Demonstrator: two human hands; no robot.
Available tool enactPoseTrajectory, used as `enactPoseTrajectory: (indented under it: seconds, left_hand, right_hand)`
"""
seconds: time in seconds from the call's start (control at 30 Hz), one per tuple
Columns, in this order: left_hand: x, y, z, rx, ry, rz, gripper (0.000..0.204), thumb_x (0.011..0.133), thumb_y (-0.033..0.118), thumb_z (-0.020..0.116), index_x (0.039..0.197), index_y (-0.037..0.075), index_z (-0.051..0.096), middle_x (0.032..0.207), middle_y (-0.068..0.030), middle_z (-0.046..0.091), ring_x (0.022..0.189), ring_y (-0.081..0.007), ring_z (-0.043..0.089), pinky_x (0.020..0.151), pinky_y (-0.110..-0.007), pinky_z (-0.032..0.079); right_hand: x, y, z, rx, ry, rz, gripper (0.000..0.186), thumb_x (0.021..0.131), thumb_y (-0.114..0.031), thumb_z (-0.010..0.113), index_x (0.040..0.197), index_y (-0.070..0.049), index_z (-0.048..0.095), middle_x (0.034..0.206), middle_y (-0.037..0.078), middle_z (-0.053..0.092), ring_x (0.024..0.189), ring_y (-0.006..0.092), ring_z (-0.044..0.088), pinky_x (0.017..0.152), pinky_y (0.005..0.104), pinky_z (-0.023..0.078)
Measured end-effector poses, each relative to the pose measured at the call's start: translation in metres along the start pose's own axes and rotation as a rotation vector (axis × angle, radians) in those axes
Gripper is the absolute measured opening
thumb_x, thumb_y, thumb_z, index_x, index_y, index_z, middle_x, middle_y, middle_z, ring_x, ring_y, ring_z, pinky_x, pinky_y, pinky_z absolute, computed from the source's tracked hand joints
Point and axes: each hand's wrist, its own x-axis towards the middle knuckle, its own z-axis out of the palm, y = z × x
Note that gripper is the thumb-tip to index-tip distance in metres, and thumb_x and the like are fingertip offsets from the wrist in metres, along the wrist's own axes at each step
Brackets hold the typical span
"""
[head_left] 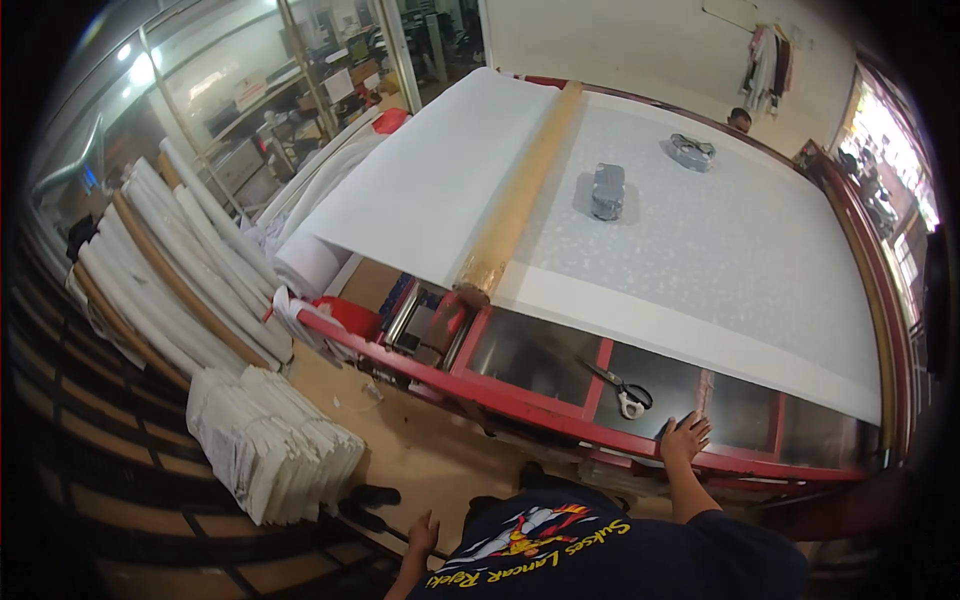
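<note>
My right hand point(685, 437) lies flat with fingers spread on the red table frame point(560, 412) at its near edge, holding nothing. Just left of it, a pair of scissors point(630, 397) with white and black handles rests on the frame and the dark panel. My left hand point(422, 533) hangs low beside my body, away from the table, its fingers loosely apart and apparently nothing in them. White sheet material point(700, 250) covers the tabletop. Across it lies a long brown roll point(520, 190). Two grey wrapped bundles point(607, 192) sit on the sheet, right of the roll.
White and brown rolls point(170, 260) lean together at the left. A stack of folded white material point(275, 440) stands on the floor near dark footwear point(370, 497). Metal rollers point(405, 315) sit at the table's left end. Beyond the far edge a person's head point(739, 120) shows.
</note>
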Motion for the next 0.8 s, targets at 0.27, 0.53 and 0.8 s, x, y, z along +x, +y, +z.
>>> enactPoseTrajectory:
  seconds: [0.27, 0.53, 0.8]
  left_hand:
    - [0.202, 0.211, -0.17, -0.057, 0.511, 0.591, 0.037, 0.1, 0.012, 0.054, 0.136, 0.0, 0.059, 0.139, -0.0237, 0.058, 0.129, -0.0376, 0.056, 0.108, -0.042, 0.044]
    - [0.378, 0.28, -0.225, 0.156, 0.35, 0.777, 0.042, 0.1, 0.03, 0.058, 0.128, -0.001, 0.063, 0.127, -0.0228, 0.064, 0.117, -0.0403, 0.061, 0.099, -0.046, 0.049]
    - [0.393, 0.27, -0.208, 0.102, 0.277, 0.636, 0.037, 0.1, 0.032, 0.055, 0.104, -0.002, 0.071, 0.099, -0.021, 0.072, 0.092, -0.0399, 0.07, 0.08, -0.047, 0.055]
  right_hand:
    - [0.01, -0.009, 0.016, 0.021, -0.048, 0.077, 0.076, 0.101, -0.045, 0.049, 0.159, -0.004, 0.022, 0.164, 0.028, 0.016, 0.153, 0.0449, 0.014, 0.121, 0.0579, 0.017]
    - [-0.018, -0.057, 0.027, 0.086, -0.198, 0.207, 0.093, 0.092, -0.052, 0.058, 0.159, 0.0, 0.02, 0.163, 0.033, 0.011, 0.152, 0.0461, 0.013, 0.122, 0.0562, 0.015]
    - [-0.047, -0.11, 0.012, 0.154, -0.383, 0.228, 0.141, 0.073, -0.085, 0.061, 0.159, -0.001, -0.01, 0.163, 0.033, -0.013, 0.152, 0.047, -0.014, 0.121, 0.0585, -0.008]
